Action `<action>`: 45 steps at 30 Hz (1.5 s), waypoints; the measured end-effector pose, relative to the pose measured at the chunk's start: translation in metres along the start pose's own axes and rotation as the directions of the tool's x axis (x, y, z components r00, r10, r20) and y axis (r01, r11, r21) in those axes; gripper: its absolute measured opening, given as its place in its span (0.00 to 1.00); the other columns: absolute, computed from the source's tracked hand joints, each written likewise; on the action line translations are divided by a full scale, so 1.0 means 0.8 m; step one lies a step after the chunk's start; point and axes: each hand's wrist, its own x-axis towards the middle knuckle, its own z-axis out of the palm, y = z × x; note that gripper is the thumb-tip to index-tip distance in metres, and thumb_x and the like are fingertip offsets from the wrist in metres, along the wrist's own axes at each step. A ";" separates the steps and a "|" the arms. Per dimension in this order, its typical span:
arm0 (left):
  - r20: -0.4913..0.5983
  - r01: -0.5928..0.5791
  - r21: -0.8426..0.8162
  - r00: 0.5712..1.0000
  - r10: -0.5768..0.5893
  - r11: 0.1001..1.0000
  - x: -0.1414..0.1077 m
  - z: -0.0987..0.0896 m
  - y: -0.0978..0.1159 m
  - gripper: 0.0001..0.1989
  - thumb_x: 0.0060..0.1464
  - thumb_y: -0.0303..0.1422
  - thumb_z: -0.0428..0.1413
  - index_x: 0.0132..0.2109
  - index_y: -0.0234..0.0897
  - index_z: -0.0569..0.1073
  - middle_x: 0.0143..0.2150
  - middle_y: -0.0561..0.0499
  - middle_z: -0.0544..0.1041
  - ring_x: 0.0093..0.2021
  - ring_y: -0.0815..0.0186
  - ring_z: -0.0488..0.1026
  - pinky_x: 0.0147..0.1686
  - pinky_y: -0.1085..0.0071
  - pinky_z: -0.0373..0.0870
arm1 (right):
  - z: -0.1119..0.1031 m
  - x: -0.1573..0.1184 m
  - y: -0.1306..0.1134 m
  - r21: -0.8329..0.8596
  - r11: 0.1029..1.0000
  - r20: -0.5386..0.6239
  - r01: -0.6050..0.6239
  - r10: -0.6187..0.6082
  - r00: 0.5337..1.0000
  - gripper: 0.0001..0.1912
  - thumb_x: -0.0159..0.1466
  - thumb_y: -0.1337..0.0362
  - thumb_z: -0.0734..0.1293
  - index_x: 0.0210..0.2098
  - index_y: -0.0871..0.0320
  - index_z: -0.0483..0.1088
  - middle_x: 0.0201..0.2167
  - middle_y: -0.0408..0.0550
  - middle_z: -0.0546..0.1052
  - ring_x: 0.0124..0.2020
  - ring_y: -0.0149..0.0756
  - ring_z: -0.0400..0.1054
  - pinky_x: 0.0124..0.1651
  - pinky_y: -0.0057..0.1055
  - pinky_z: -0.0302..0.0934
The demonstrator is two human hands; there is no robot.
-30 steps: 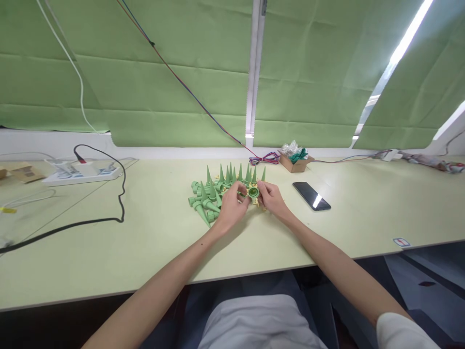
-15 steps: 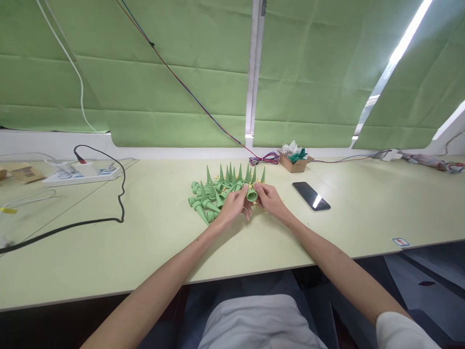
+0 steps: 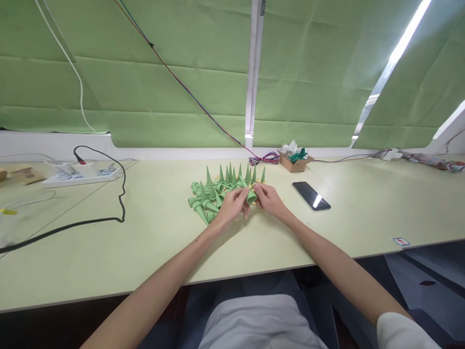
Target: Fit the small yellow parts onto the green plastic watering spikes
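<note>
Between my hands is a green cone-shaped piece (image 3: 251, 197), its round wide end turned toward me. My left hand (image 3: 235, 203) grips it from the left with thumb and fingers. My right hand (image 3: 268, 198) pinches at its right side; whether a small part sits between those fingertips is too small to tell. Behind and to the left, a pile of green cones (image 3: 205, 202) covers part of the table, some lying on their sides. Several green spikes (image 3: 221, 173) stand upright at the back. Tiny yellow bits lie among them, partly hidden by my hands.
A black phone (image 3: 311, 196) lies to the right. Behind it stands a small cardboard box (image 3: 293, 166) with plastic and green material, beside coiled wires (image 3: 267, 158). A white power strip (image 3: 82, 175) and a black cable (image 3: 122, 194) are at the left.
The green piece between my hands has tilted, so its round opening shows less and its narrow part rises to the upper left. My hands have barely moved.
</note>
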 end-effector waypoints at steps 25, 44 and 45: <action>0.061 -0.373 0.525 0.913 0.403 0.765 -0.003 -0.002 -0.009 0.13 0.59 0.39 0.53 0.30 0.39 0.60 0.26 0.54 0.65 0.26 0.68 0.67 0.24 0.72 0.66 | 0.000 0.000 -0.002 -0.095 0.995 -0.022 -0.031 0.029 0.999 0.32 0.68 0.41 0.54 0.16 0.56 0.55 0.11 0.41 0.61 0.17 0.29 0.56 0.24 0.28 0.52; 0.271 -0.555 0.643 0.810 0.520 0.528 -0.002 -0.010 -0.020 0.08 0.63 0.30 0.49 0.47 0.38 0.70 0.45 0.47 0.69 0.33 0.69 0.67 0.31 0.72 0.67 | 0.001 0.005 0.007 -0.122 0.992 -0.010 -0.028 0.027 1.000 0.32 0.67 0.43 0.53 0.13 0.55 0.51 0.10 0.41 0.57 0.16 0.28 0.52 0.21 0.27 0.47; 0.254 -0.540 0.645 0.819 0.514 0.541 -0.002 -0.009 -0.020 0.08 0.63 0.30 0.49 0.47 0.38 0.71 0.45 0.47 0.69 0.33 0.69 0.67 0.31 0.72 0.67 | 0.002 0.005 0.008 -0.121 0.992 -0.019 -0.036 0.034 0.999 0.32 0.67 0.43 0.53 0.13 0.55 0.52 0.10 0.41 0.58 0.16 0.28 0.52 0.21 0.27 0.47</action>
